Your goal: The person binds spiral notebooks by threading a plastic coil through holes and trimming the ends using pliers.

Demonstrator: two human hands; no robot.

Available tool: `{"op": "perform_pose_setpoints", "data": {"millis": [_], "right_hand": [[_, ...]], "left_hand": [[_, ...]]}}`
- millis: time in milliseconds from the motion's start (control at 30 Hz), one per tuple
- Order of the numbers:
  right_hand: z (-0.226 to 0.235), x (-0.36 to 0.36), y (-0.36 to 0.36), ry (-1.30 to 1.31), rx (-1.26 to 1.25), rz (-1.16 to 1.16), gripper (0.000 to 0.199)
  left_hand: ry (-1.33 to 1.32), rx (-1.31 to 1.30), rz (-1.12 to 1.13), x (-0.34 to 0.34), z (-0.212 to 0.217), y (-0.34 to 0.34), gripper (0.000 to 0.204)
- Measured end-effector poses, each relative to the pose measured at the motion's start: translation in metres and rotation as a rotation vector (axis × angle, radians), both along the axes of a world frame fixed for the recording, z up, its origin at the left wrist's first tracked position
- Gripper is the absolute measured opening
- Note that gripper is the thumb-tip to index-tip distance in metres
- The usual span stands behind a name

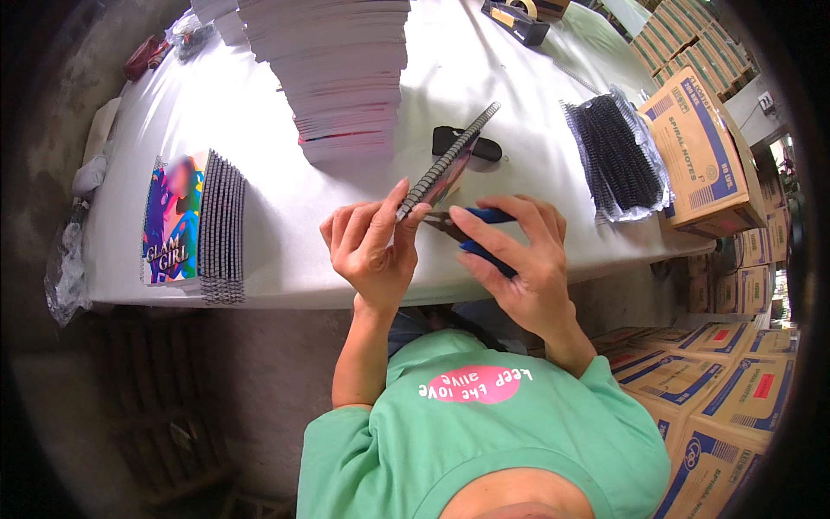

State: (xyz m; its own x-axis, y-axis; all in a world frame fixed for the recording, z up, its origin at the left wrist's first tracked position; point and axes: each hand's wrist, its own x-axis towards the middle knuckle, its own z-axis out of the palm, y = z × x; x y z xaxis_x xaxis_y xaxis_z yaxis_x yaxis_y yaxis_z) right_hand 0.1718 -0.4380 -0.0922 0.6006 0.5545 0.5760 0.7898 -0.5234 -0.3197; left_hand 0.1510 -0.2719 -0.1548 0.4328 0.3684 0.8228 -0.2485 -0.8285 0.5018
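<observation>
A spiral notebook (451,157) stands tilted on edge above the table, its dark wire coil running along the upper side. My left hand (372,246) pinches the coil's near end between thumb and fingers. Blue-handled pliers (489,216) sit in my right hand (527,259), whose fingers wrap round both handles. The pliers' metal jaws (441,222) point left and reach the notebook's near corner, next to my left thumb. Whether the jaws grip the wire is too small to tell. Behind the notebook lies a black case (484,149).
A tall stack of paper blocks (337,78) rises at the back. Left, finished spiral notebooks (186,225) stand in a row on the white table (285,251). Right are black coils (616,156) in plastic and a carton (700,147). A tape dispenser (519,22) sits far back; cartons (692,381) fill the floor.
</observation>
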Motion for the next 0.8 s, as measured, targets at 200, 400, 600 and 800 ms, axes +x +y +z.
{"op": "perform_pose_setpoints", "data": {"millis": [200,400,600,800], "right_hand": [[0.009,0.004,-0.001,0.105,-0.043,0.024,0.036],[-0.002,0.002,-0.011,0.296,0.000,0.029,0.036],[-0.002,0.002,-0.006,0.162,0.008,0.040,0.035],[-0.017,-0.004,-0.005,0.994,0.359,0.268,0.033]], "left_hand": [[-0.032,0.064,0.023,0.005,-0.002,-0.003,0.039],[-0.117,0.085,0.015,0.010,-0.010,-0.010,0.039],[-0.086,0.065,0.006,0.008,-0.009,-0.013,0.042],[-0.048,0.114,0.045,0.000,-0.010,-0.012,0.036]]}}
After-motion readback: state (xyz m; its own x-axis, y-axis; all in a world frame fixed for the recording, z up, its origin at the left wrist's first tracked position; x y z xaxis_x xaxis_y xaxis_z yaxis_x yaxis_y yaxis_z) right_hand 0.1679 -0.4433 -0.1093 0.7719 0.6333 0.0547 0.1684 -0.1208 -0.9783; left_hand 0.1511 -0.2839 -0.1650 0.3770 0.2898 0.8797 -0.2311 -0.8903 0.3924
